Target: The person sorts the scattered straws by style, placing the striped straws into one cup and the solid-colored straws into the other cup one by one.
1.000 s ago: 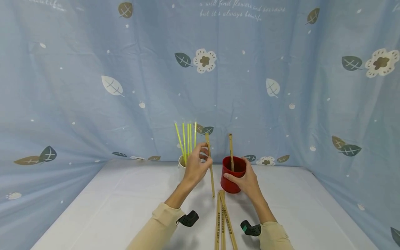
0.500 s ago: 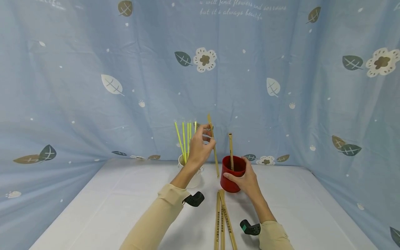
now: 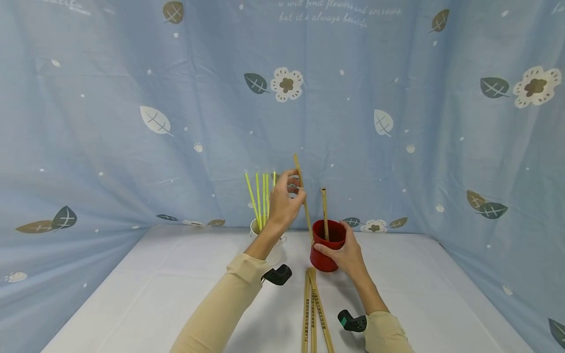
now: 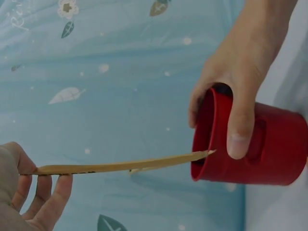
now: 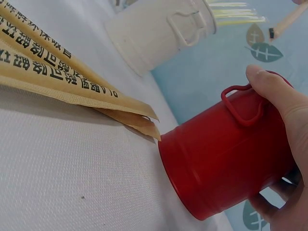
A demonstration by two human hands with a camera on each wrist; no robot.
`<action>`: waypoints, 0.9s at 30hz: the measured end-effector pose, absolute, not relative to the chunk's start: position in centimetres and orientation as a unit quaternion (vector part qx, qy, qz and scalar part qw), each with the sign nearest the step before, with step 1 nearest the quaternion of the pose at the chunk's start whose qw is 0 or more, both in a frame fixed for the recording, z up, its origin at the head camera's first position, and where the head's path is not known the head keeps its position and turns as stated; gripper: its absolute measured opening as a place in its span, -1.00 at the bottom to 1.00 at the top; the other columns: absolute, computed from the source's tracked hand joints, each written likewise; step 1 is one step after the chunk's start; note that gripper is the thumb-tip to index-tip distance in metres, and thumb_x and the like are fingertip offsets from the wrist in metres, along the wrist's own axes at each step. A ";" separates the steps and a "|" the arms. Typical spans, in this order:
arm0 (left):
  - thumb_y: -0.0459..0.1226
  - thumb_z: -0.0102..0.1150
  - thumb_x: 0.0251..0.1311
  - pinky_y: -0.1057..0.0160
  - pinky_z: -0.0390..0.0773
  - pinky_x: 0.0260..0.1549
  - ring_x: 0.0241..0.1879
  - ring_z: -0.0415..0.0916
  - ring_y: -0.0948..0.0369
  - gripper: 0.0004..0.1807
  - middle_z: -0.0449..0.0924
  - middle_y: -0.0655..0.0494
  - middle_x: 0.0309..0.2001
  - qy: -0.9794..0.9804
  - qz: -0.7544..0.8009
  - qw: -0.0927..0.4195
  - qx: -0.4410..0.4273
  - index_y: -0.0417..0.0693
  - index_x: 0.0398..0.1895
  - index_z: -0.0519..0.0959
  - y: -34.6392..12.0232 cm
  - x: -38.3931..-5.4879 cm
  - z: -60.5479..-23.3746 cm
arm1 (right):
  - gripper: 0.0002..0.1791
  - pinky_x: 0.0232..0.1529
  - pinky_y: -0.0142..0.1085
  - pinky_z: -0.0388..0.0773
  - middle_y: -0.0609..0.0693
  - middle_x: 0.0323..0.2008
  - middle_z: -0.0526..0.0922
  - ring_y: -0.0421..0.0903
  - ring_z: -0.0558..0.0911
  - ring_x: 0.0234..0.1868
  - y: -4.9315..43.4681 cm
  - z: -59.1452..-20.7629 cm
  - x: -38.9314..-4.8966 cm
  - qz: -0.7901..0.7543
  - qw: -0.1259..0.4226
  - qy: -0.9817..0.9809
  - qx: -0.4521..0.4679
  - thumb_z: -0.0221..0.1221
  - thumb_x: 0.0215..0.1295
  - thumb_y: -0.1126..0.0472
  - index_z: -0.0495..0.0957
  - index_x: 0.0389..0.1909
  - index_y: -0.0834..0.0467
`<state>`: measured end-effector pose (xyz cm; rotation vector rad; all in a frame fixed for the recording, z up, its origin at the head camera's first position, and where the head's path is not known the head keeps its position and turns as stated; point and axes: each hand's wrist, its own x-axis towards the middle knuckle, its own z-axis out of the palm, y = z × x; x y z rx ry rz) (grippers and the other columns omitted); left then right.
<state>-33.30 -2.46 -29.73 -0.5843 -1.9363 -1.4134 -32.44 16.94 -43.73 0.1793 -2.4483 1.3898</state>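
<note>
My left hand (image 3: 284, 202) pinches a straw in a brown paper wrapper (image 4: 120, 166) near its upper end. The straw slants down, its lower tip by the rim of a red metal cup (image 3: 323, 260); in the left wrist view the tip overlaps that rim, and I cannot tell if they touch. Around the cup curls my right hand (image 3: 348, 251), thumb on the near side, while the cup stands upright. Another wrapped straw (image 3: 325, 211) stands inside it. Several more wrapped straws (image 3: 309, 309) lie on the table in front of the cup, printed with dark characters.
A white metal cup (image 5: 149, 36) with a wire handle stands left of the red one, partly behind my left forearm. Several yellow-green straws (image 3: 258, 201) stand in it. A blue patterned curtain (image 3: 212, 122) hangs behind the white-covered table (image 3: 145, 294).
My left hand has risen and moved right with the wrapped straw, bringing its lower end from above the table to the red cup's rim. The right hand and cup stay in place.
</note>
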 end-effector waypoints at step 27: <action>-0.44 0.11 0.31 0.30 0.69 -0.35 -0.12 0.67 -0.03 -0.50 0.57 -0.18 -0.08 -0.697 -0.614 0.279 -0.246 -0.12 0.32 0.40 -0.5 -33.8 -29.9 | 0.19 0.18 0.12 0.51 0.12 0.35 0.35 0.13 0.38 0.35 16.9 -43.7 -32.4 0.493 0.153 -0.854 0.062 0.48 -0.03 -0.17 -0.02 0.51 0.10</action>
